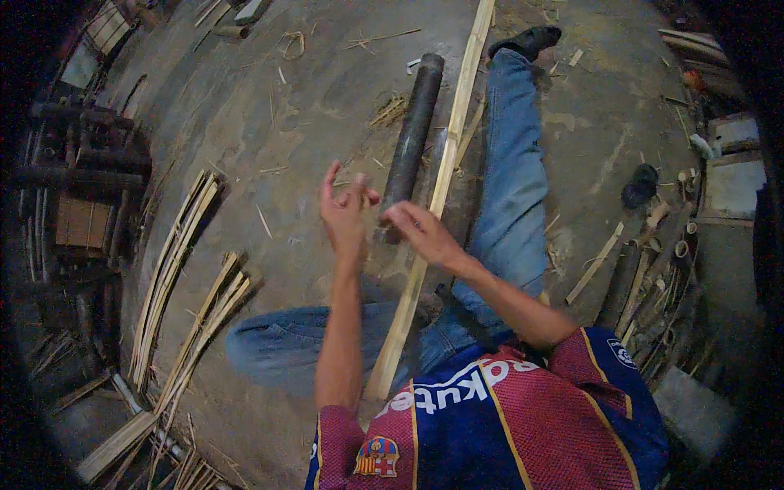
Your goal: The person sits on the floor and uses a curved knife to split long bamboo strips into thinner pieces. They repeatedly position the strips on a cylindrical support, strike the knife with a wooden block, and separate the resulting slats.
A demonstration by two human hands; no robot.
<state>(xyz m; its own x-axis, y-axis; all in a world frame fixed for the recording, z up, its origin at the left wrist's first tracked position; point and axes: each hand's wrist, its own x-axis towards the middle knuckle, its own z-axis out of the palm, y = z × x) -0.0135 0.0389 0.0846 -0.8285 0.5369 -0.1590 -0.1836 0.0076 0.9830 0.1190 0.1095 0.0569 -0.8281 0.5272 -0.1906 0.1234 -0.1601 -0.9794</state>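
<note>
I sit on a concrete floor in blue jeans, one leg stretched out. A long split bamboo strip (445, 163) runs from my lap away across the floor. My left hand (343, 211) is raised above it with fingers spread, holding nothing. My right hand (420, 233) hovers close to the strip with fingers loosely apart, fingertips almost meeting the left hand. A dark cylindrical pipe (412, 135) lies on the floor just left of the strip, beyond both hands.
Bundles of bamboo strips (175, 269) lie on the floor to my left. Short bamboo pieces and tubes (653, 269) are piled at the right. A dark wooden frame (82, 196) stands at far left. Shavings litter the floor.
</note>
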